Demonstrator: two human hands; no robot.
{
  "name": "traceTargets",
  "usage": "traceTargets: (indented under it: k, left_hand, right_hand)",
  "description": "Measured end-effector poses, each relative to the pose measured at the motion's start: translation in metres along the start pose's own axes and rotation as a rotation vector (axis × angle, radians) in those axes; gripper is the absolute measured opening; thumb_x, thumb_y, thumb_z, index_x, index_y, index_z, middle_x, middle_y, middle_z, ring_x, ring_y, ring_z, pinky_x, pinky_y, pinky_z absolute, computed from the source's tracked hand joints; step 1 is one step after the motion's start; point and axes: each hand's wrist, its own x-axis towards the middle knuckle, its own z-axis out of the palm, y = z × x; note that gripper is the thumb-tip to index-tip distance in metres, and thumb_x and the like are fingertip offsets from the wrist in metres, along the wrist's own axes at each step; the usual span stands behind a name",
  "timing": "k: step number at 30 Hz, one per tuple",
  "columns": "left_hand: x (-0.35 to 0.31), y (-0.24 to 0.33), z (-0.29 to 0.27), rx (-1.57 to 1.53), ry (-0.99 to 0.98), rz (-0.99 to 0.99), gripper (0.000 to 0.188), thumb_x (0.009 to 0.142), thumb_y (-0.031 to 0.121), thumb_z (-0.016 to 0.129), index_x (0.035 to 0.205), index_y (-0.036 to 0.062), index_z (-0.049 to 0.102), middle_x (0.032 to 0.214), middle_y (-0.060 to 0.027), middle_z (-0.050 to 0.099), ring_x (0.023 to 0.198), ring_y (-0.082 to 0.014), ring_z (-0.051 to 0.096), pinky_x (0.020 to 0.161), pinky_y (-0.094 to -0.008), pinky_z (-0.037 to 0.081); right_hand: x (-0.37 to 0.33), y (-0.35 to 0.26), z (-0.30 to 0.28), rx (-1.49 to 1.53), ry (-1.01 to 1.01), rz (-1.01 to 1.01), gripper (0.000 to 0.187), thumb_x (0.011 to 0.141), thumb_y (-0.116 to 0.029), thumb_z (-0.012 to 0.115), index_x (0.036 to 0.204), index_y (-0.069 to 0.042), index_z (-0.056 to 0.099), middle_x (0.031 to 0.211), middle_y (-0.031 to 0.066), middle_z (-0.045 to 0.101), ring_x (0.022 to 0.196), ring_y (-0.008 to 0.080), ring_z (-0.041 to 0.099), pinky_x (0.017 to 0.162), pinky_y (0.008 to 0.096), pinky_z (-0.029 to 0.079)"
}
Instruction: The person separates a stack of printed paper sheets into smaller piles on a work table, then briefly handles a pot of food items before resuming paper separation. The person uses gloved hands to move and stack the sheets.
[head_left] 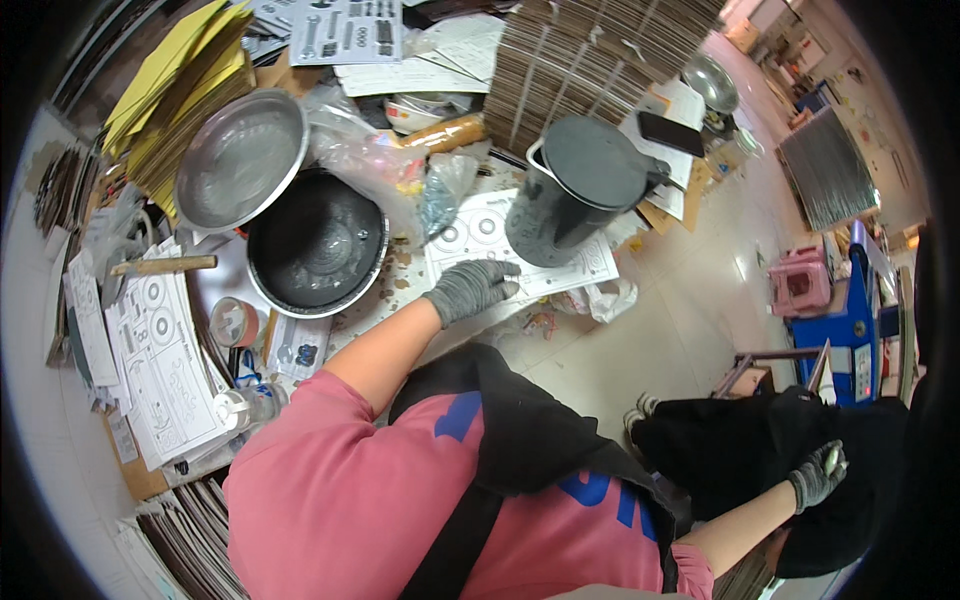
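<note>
My left hand (472,290), in a grey knit glove, lies with its fingers stretched over a white printed sheet (450,262) on the table. Standing on the same sheet, just beyond the fingers, is a dark grey lidded pitcher (560,215) with a light handle. Out to the far right, my right hand (815,482), gloved alike, is raised away from the table with its fingers curled. Something small and pale shows at those fingers, too unclear to name. A black round pan (315,250) sits left of the pitcher, partly under a steel basin (240,160).
A hammer (165,265), tape roll (234,322) and clear bottle (248,405) lie at the left among printed sheets. Cardboard stacks (590,60) rise behind the pitcher, near a black phone (670,133). A person in black (720,440) is low beside my right arm, near a blue machine (845,330).
</note>
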Motion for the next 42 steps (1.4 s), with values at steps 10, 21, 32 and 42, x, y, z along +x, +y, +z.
traceTargets:
  k: [10, 21, 32, 42]
  left_hand:
    - [-0.037, -0.039, -0.144, 0.769, 0.854, -0.263, 0.061, 0.070, 0.028, 0.061, 0.123, 0.0075, 0.038, 0.118, -0.0159, 0.044, 0.108, -0.0323, 0.042, 0.092, -0.0377, 0.034]
    - [0.032, -0.056, -0.095, 0.433, 0.442, -0.097, 0.023, 0.075, 0.016, 0.052, 0.095, 0.0060, 0.056, 0.086, -0.0173, 0.059, 0.081, -0.0313, 0.057, 0.076, -0.0373, 0.044]
    - [0.026, -0.029, -0.015, 0.089, -0.035, 0.013, 0.027, 0.082, 0.026, 0.047, 0.095, 0.0063, 0.058, 0.089, -0.0127, 0.059, 0.084, -0.0282, 0.056, 0.076, -0.0364, 0.043]
    - [0.030, -0.020, -0.013, 0.125, -0.313, 0.001, 0.052, 0.077, 0.026, 0.052, 0.123, 0.0085, 0.038, 0.090, -0.0188, 0.058, 0.083, -0.0302, 0.058, 0.073, -0.0372, 0.045]
  right_hand:
    - [-0.051, 0.118, 0.020, 0.094, 0.109, 0.331, 0.012, 0.077, -0.002, 0.050, 0.088, 0.000, 0.054, 0.073, 0.0120, 0.055, 0.073, 0.0266, 0.054, 0.081, 0.0472, 0.045]
    - [-0.094, 0.120, 0.035, 0.018, 0.084, 0.302, 0.017, 0.079, -0.003, 0.048, 0.095, -0.002, 0.054, 0.079, 0.0115, 0.056, 0.076, 0.0274, 0.054, 0.081, 0.0486, 0.044]
    - [-0.110, 0.152, 0.036, -0.110, 0.041, 0.346, 0.022, 0.082, 0.000, 0.043, 0.102, -0.001, 0.052, 0.084, 0.0117, 0.056, 0.077, 0.0243, 0.054, 0.086, 0.0422, 0.043]
    - [-0.123, 0.181, 0.063, -0.128, 0.074, 0.393, 0.028, 0.079, 0.001, 0.046, 0.106, 0.000, 0.051, 0.084, 0.0141, 0.056, 0.074, 0.0251, 0.053, 0.080, 0.0407, 0.046]
